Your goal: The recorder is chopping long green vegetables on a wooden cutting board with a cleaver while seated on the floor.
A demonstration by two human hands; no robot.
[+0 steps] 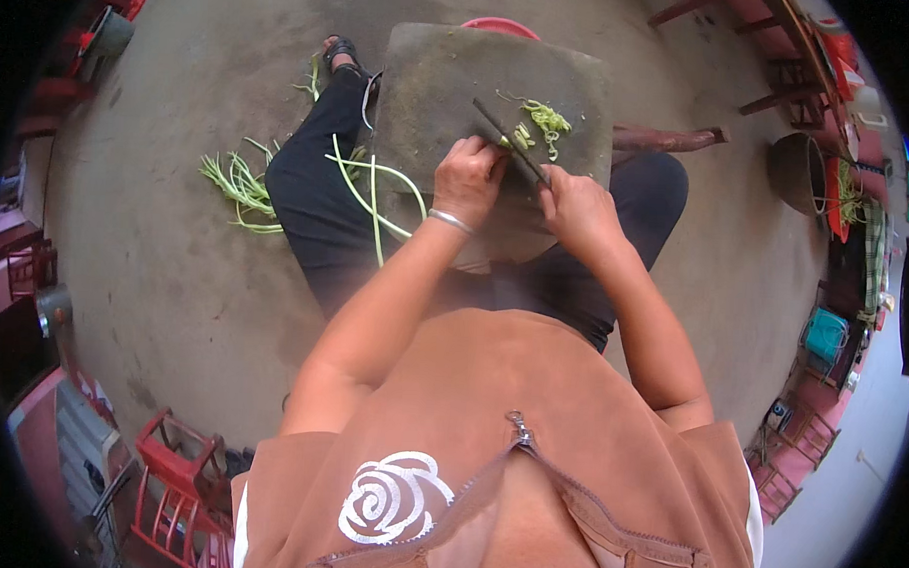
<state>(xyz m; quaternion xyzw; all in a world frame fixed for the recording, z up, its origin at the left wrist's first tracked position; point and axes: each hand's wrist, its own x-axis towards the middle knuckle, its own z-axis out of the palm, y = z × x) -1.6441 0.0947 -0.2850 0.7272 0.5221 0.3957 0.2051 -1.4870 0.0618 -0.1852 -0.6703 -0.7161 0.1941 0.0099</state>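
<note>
My left hand (469, 173), with a bangle at its wrist, grips pale green vegetable stalks (374, 206) over the near edge of a worn board-like surface (424, 80). The stalks' long ends trail left across my thigh, and a short tip shows at the blade. In my right hand (577, 206) is a knife (508, 139), seen nearly edge-on, its blade slanting up and left against that tip. Short cut pieces (523, 136) lie just right of the blade, and a small heap of thin cut greens (546, 120) is beyond them.
A bundle of green stalks (240, 186) lies on the floor beside my left knee. A pink rim (501, 26) shows behind the board. A brown wooden piece (670, 139) juts out at the right. Farther off are a dark metal pot (798, 172) and a red wooden chair (174, 462).
</note>
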